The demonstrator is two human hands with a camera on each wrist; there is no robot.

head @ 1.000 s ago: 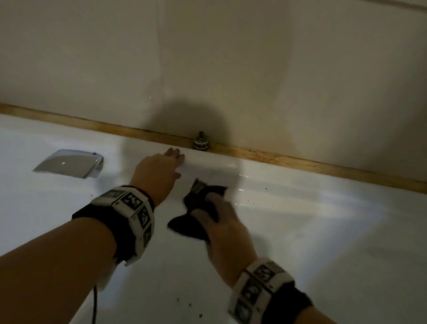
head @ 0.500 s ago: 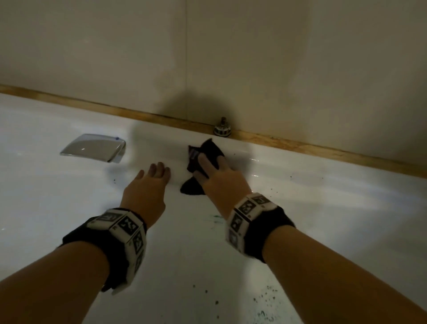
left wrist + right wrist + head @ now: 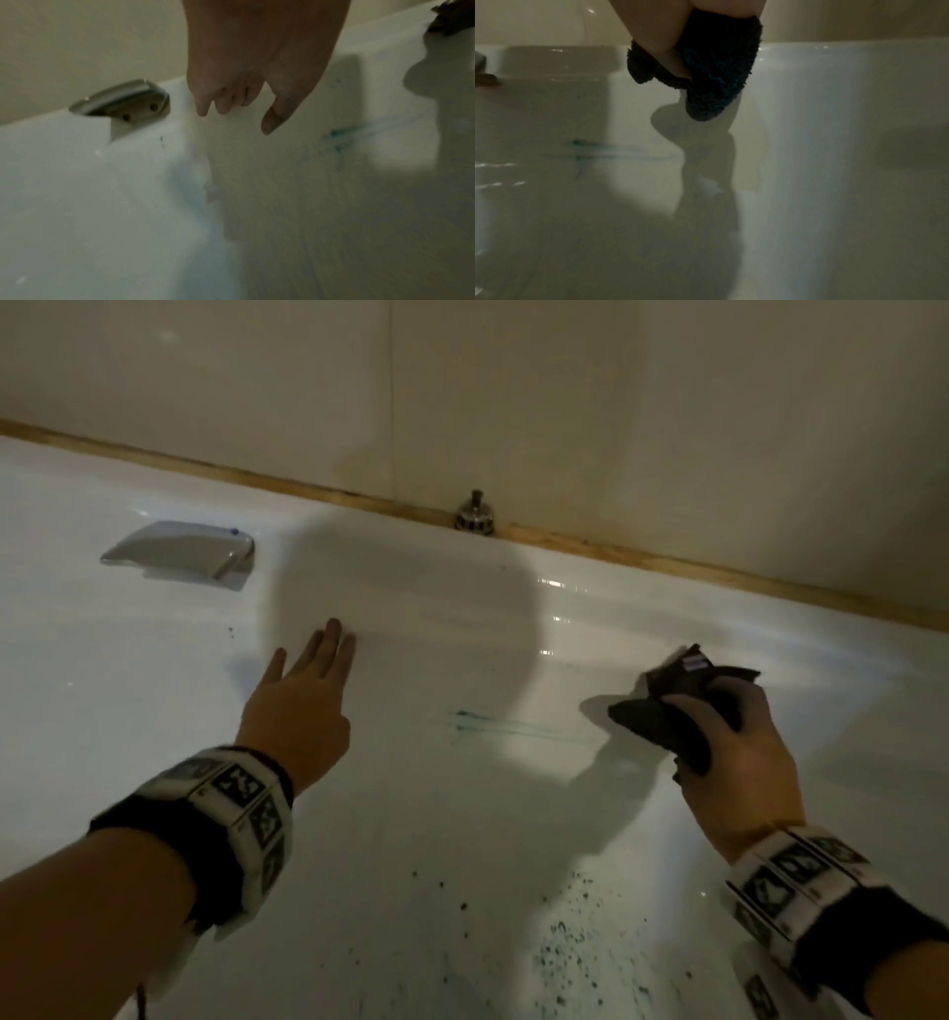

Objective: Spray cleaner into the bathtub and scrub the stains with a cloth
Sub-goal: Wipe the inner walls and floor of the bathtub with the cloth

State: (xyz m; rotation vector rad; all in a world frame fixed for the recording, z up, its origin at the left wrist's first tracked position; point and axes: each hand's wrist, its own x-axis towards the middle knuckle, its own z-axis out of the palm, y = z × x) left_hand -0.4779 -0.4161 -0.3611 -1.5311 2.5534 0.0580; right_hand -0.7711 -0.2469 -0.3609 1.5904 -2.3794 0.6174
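My right hand [image 3: 719, 731] grips a dark fuzzy cloth [image 3: 672, 706] [image 3: 716, 67], bunched in the fingers, lifted off the white bathtub wall [image 3: 462, 788] at the right. My left hand [image 3: 303, 690] [image 3: 246, 81] lies flat with straight fingers on the tub wall left of centre, holding nothing. Between the hands a teal smear [image 3: 493, 724] [image 3: 336, 136] [image 3: 585, 146] streaks the wall. Dark teal specks [image 3: 570, 942] dot the tub lower down. No spray bottle is in view.
A chrome grab handle [image 3: 185, 549] [image 3: 123, 99] is set in the tub wall at the left. A small metal knob [image 3: 475, 516] stands on the wooden trim [image 3: 719, 572] under the beige tiled wall [image 3: 565, 403].
My right hand has swung the cloth from near the knob out to the right, off the wall. A teal streak now shows where it passed. My left hand has stayed nearly put.
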